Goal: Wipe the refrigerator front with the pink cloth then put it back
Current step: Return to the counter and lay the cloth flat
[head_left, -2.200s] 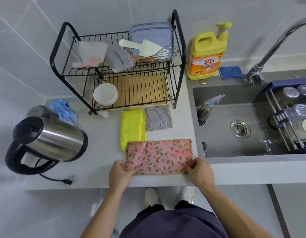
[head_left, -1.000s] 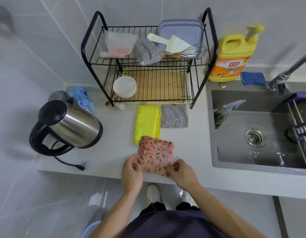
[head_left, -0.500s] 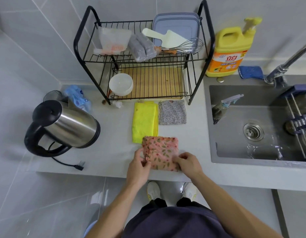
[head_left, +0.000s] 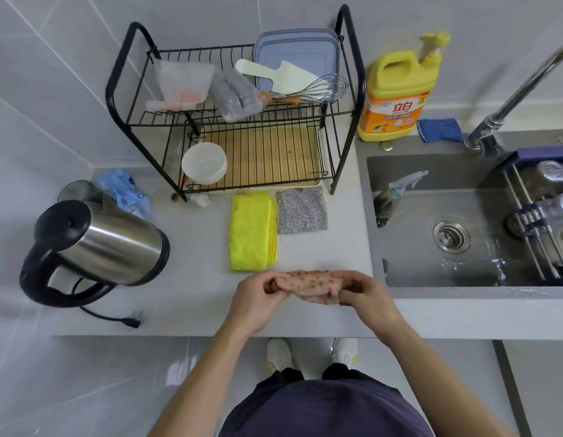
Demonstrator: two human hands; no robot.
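Lifted off the counter [head_left: 192, 298], pink cloth [head_left: 305, 283] gripped between both hands [head_left: 308, 294]

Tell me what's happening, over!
Both hands, left hand and right hand, gripping the pink cloth. Cloth folded, lifted above the counter. Nothing blocking.

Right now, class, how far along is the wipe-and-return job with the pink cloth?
Done: cannot tell; no refrigerator shows, so the wiping cannot be judged. In hand: the left hand and right hand hold the folded pink cloth just above the counter, near the yellow cloth. Left: setting the pink cloth down flat by the other cloths.
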